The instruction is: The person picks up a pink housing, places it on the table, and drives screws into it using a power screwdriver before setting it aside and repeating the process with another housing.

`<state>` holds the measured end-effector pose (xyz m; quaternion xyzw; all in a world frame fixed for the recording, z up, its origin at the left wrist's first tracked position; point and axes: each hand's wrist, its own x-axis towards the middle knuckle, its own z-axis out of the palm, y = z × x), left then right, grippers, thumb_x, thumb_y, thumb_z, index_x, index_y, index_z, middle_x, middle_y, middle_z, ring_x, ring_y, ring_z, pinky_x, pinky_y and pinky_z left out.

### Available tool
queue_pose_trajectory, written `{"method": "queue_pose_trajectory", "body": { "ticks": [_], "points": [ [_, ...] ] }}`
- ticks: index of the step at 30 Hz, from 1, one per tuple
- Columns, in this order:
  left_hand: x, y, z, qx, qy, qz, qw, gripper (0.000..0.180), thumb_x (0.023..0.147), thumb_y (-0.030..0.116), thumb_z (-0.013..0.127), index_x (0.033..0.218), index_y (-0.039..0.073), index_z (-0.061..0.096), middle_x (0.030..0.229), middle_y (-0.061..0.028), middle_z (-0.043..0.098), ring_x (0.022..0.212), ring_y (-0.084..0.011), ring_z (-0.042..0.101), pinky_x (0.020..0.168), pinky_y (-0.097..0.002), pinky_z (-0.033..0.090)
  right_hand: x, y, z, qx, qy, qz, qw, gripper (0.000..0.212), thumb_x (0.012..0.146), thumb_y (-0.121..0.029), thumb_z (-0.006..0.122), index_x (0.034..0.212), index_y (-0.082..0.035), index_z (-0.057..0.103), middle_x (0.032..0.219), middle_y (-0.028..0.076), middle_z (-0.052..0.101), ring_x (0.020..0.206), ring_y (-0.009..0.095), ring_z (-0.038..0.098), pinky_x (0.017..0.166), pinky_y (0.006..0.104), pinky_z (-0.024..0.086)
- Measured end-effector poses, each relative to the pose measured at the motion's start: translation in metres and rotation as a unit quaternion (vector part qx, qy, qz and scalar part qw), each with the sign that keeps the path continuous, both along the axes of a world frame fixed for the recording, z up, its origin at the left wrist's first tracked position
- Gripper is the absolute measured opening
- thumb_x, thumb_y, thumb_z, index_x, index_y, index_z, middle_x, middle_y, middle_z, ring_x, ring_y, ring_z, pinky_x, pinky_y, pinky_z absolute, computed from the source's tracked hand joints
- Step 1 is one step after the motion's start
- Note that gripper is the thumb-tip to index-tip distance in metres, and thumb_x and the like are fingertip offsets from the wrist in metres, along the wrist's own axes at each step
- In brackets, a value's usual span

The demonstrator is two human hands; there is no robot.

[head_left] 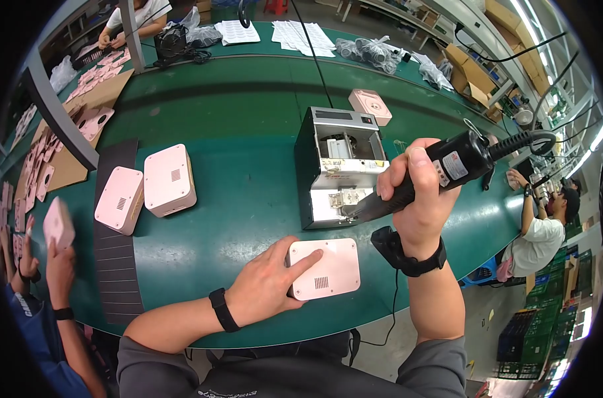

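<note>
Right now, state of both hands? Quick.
Left hand: open, flat, pressing on the pink box on the table.
Right hand: closed around the black electric screwdriver, tip at the grey machine.

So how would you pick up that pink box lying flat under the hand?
Probably by its two long sides, coming down from above. The pink box lies flat on the green table, vent slots up, with rounded corners and straight edges. The left hand rests on its left end, so fingers could pinch across the free right half.
</note>
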<state>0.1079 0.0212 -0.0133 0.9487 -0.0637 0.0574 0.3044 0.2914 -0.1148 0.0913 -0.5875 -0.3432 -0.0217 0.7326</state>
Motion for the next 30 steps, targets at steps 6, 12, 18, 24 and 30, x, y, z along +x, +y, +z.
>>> {"method": "queue_pose_trajectory", "body": {
  "ticks": [6,12,18,24,30],
  "points": [
    [-0.001,0.002,-0.002,-0.003,-0.007,0.003,1.000,0.089,0.063,0.024,0.088,0.143,0.019,0.050,0.131,-0.0203,0.044,0.111,-0.0366,0.058,0.092,-0.0403,0.054,-0.002,0.006,0.002,-0.008,-0.003,-0.031,0.999,0.019,0.094,-0.019,0.061,0.097,-0.002,0.052,0.064,0.008,0.052,0.048,0.017,0.051,0.047,0.0319,0.045],
    [0.001,0.002,-0.003,-0.008,-0.004,-0.007,1.000,0.092,0.061,0.023,0.089,0.144,0.018,0.049,0.131,-0.0214,0.044,0.116,-0.0375,0.056,0.095,-0.0413,0.052,-0.006,0.009,0.010,-0.029,0.002,-0.083,0.996,0.019,0.094,-0.021,0.060,0.095,-0.003,0.053,0.064,0.007,0.052,0.048,0.017,0.051,0.047,0.0322,0.044],
    [0.006,0.004,0.004,-0.012,0.030,-0.009,0.999,0.093,0.061,0.022,0.089,0.144,0.018,0.049,0.132,-0.0211,0.043,0.117,-0.0378,0.055,0.095,-0.0417,0.052,0.010,0.007,0.013,0.009,0.021,-0.046,0.999,0.022,0.096,-0.025,0.058,0.095,-0.003,0.053,0.064,0.007,0.051,0.048,0.017,0.050,0.048,0.0330,0.044],
    [0.002,0.001,0.005,-0.023,0.029,-0.007,0.999,0.094,0.060,0.021,0.090,0.144,0.018,0.049,0.133,-0.0203,0.043,0.117,-0.0385,0.055,0.094,-0.0419,0.052,0.010,0.000,0.010,-0.006,0.030,-0.017,0.999,0.023,0.096,-0.026,0.057,0.094,-0.004,0.052,0.064,0.007,0.051,0.049,0.017,0.050,0.049,0.0328,0.044],
    [0.003,0.002,0.001,-0.007,0.015,0.001,1.000,0.093,0.060,0.021,0.090,0.144,0.019,0.049,0.133,-0.0203,0.043,0.114,-0.0386,0.056,0.093,-0.0421,0.053,-0.017,-0.029,0.004,-0.008,0.074,-0.007,0.997,0.021,0.097,-0.026,0.052,0.098,-0.005,0.050,0.064,0.006,0.050,0.048,0.016,0.049,0.050,0.0328,0.044]
  ]
}}
